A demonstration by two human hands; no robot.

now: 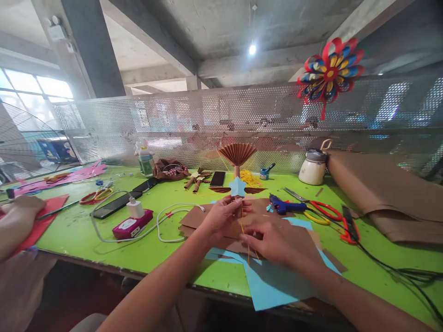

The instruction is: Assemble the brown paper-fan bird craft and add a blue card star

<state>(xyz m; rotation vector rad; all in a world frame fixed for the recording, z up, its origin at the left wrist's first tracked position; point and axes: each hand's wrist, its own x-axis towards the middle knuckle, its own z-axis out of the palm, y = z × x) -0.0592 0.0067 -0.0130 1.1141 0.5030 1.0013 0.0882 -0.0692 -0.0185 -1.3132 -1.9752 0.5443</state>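
Observation:
My left hand (221, 220) is closed around the lower stem of a brown paper craft (236, 159). It stands upright, with a pleated fan at its top, pleated wings at the sides and a light blue paper star (237, 186) on its front. Thin yellow string (242, 223) hangs down from the craft. My right hand (266, 240) pinches this string just below and right of my left hand. Beneath both hands lie brown cardboard sheets (197, 222) and light blue paper (273, 290).
A blue glue gun (287, 205), orange-handled scissors (323, 210) and a box cutter (350, 224) lie to the right. Leftward are a purple power socket (132, 225) with a white cable, and phones. Another person's hand (26, 206) rests on red paper at far left.

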